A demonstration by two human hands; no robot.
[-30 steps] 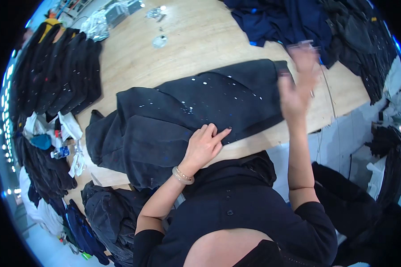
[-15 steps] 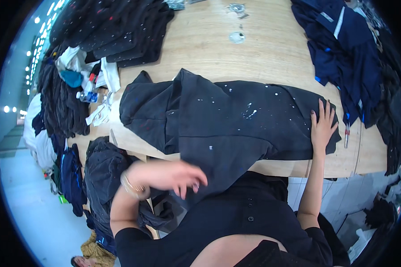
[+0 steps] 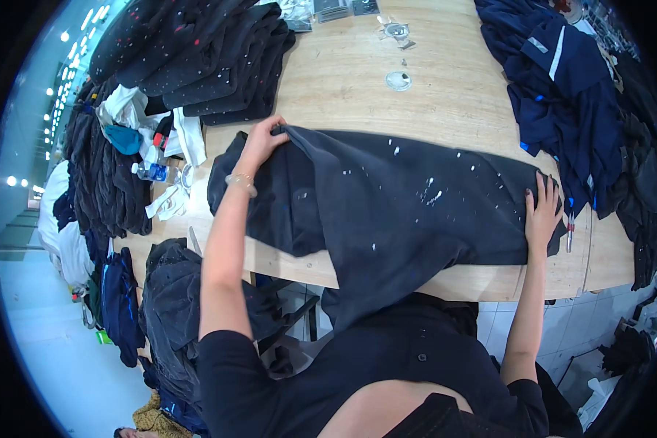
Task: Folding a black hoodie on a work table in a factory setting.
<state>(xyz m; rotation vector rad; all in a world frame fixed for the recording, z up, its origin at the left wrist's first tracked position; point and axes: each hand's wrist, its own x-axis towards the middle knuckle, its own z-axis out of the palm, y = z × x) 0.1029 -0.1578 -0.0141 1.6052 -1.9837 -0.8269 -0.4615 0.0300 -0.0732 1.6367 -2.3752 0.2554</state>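
A dark grey garment with white paint-like specks (image 3: 401,197) lies spread across the wooden table (image 3: 372,102). One flap of it hangs over the near edge against me. My left hand (image 3: 263,143) pinches the garment's far edge toward the left, fingers closed on the cloth. At the garment's right end my right hand (image 3: 543,223) rests flat, fingers spread on the fabric. Just right of that hand lies a small tool with a red handle (image 3: 570,232), perhaps a snipper.
A stack of dark speckled garments (image 3: 212,62) stands at the far left. Beside it are white cloths (image 3: 190,135) and a plastic bottle (image 3: 151,171). Navy garments (image 3: 562,95) cover the right side. Dark clothing (image 3: 171,292) is heaped at the near left.
My left hand has moved from near my body to the far edge of the garment and taken hold of it there. My right hand stays on the right end.
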